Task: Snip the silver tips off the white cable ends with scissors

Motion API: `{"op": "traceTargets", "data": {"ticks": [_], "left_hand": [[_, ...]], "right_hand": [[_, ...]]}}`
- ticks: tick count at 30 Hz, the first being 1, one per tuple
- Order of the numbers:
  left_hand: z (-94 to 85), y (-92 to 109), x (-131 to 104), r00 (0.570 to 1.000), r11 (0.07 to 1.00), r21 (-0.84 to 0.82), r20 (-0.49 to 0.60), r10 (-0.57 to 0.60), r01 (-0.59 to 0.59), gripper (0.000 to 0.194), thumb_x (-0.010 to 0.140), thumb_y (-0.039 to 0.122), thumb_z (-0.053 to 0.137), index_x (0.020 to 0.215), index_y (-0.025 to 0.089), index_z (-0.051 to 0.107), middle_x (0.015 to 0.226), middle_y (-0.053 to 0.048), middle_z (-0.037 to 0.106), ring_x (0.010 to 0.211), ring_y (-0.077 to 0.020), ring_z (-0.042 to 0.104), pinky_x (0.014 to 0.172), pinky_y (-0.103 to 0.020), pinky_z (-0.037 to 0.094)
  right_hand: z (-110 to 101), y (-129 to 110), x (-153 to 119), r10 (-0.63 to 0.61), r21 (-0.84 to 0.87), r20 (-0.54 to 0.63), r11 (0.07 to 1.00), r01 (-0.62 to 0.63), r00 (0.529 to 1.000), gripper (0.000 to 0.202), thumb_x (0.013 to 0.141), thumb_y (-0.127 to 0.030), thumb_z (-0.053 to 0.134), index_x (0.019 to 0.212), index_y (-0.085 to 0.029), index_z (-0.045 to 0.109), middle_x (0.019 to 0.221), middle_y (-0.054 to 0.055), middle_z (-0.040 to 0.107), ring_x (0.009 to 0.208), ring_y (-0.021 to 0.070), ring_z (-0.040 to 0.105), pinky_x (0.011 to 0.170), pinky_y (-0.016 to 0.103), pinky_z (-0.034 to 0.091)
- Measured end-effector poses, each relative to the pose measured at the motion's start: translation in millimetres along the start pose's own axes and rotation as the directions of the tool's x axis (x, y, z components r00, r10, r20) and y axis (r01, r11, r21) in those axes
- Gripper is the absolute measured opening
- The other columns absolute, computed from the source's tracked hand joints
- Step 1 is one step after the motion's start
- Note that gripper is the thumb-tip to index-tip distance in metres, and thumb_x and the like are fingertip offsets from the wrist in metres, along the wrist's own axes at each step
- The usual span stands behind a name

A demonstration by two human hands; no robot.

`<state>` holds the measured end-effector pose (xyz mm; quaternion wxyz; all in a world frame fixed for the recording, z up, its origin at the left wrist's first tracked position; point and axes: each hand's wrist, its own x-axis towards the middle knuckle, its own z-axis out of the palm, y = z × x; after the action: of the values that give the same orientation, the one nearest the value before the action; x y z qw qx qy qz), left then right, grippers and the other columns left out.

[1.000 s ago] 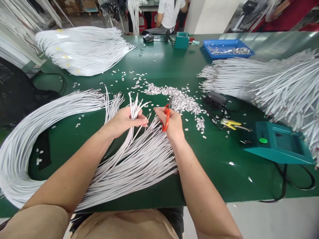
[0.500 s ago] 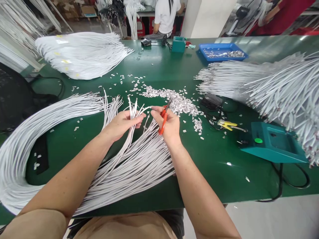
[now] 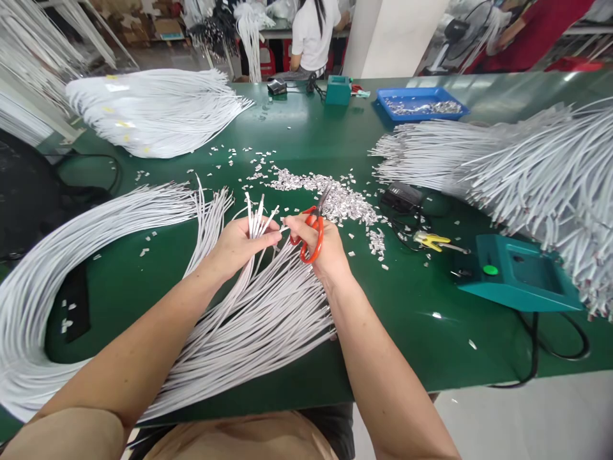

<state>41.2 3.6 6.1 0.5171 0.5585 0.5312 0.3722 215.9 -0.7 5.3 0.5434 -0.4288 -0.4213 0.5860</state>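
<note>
L hand [image 3: 237, 243] grips thin white cables [image 3: 257, 220], tips twd 12 o'clock, approx. 9 o'clock from R hand [image 3: 331, 248], clasping orange-handled metal scissors [image 3: 320, 236].

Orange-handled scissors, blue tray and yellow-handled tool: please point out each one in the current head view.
Orange-handled scissors [image 3: 320, 231]: head view, on a handle loop.
Blue tray [image 3: 425, 117]: head view, on the near wall.
Yellow-handled tool [image 3: 434, 241]: head view, on the yellow handle part.
</note>
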Motion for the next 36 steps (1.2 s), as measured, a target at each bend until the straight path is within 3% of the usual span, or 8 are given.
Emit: {"op": "traceTargets", "data": {"ticks": [4,8,14,20,24,26,30,36], "left_hand": [[5.2,4,-2,0.999,0.986,-0.158,0.016,-0.052,0.054,0.030,0.067,0.034,0.081,0.085,0.018,0.064,0.075,0.000,0.069,0.069,-0.0162,0.067,0.077,-0.035,0.055],[3.1,6,-3,0.994,0.977,-0.194,0.073,-0.076,0.089,0.028,0.071,0.032,0.080,0.085,0.018,0.060,0.076,-0.001,0.071,0.071,-0.0153,0.068,0.075,-0.032,0.053],[1.0,5,-3,0.974,0.977,-0.194,0.220,-0.048,0.092,0.024,0.076,0.034,0.076,0.083,0.018,0.059,0.078,-0.001,0.070,0.073,-0.0139,0.065,0.076,-0.031,0.050],[10.4,5,-6,0.998,0.980,-0.192,0.005,0.062,-0.059,0.025,0.070,0.030,0.080,0.071,0.018,0.058,0.068,0.004,0.059,0.067,-0.0098,0.057,0.071,-0.026,0.047],[8.9,3,-3,0.996,0.977,-0.207,-0.077,0.038,-0.054,0.028,0.065,0.027,0.083,0.074,0.018,0.058,0.078,0.002,0.066,0.072,-0.0122,0.062,0.076,-0.029,0.049],[6.6,2,-1,0.993,0.981,-0.182,-0.108,0.047,-0.066,0.028,0.064,0.028,0.083,0.075,0.018,0.059,0.080,0.001,0.067,0.075,-0.0135,0.063,0.078,-0.031,0.050],[4.0,-1,1,0.984,0.991,-0.090,-0.155,0.089,-0.103,0.026,0.066,0.031,0.081,0.076,0.018,0.061,0.083,-0.001,0.070,0.076,-0.0155,0.064,0.077,-0.032,0.050],[4.3,6,-2,0.957,0.971,0.158,-0.203,0.210,-0.179,0.016,0.069,0.028,0.075,0.077,0.018,0.066,0.082,-0.001,0.070,0.075,-0.0161,0.063,0.072,-0.030,0.050]], "right_hand": [[1,0,-1,0.002,0.074,0.023,0.997,-0.004,1.000,0.021,0.070,-0.040,0.078,0.066,-0.020,0.069,0.086,0.003,0.067,0.069,0.0125,0.054,0.071,0.031,0.047],[-2,2,1,-0.006,0.071,0.038,0.997,0.003,0.999,0.021,0.069,-0.041,0.079,0.066,-0.022,0.070,0.072,0.000,0.060,0.076,0.0153,0.057,0.070,0.030,0.046],[3,4,-1,-0.047,0.099,0.074,0.994,0.040,0.996,0.015,0.068,-0.034,0.081,0.066,-0.022,0.072,0.067,-0.003,0.060,0.063,0.0095,0.051,0.070,0.029,0.045],[14,10,-4,-0.090,0.161,0.014,0.983,0.086,0.996,0.018,0.068,-0.035,0.079,0.065,-0.021,0.068,0.062,-0.005,0.061,0.062,0.0102,0.054,0.068,0.027,0.044],[5,10,0,-0.088,-0.128,-0.035,0.988,0.083,0.996,0.025,0.074,-0.044,0.072,0.069,-0.019,0.068,0.070,-0.002,0.063,0.069,0.0123,0.056,0.071,0.028,0.043],[-1,11,3,-0.091,-0.367,-0.031,0.927,0.073,0.995,0.025,0.075,-0.044,0.070,0.071,-0.019,0.068,0.076,0.000,0.065,0.071,0.0135,0.057,0.069,0.028,0.042],[-7,14,5,-0.139,-0.737,0.054,0.662,0.133,0.989,0.026,0.078,-0.040,0.067,0.066,-0.019,0.059,0.078,0.002,0.066,0.067,0.0140,0.055,0.059,0.027,0.036],[-5,11,1,-0.189,-0.915,0.098,0.370,0.163,0.977,0.026,0.083,-0.036,0.063,0.064,-0.019,0.055,0.072,0.002,0.060,0.066,0.0142,0.053,0.056,0.026,0.031]]}}
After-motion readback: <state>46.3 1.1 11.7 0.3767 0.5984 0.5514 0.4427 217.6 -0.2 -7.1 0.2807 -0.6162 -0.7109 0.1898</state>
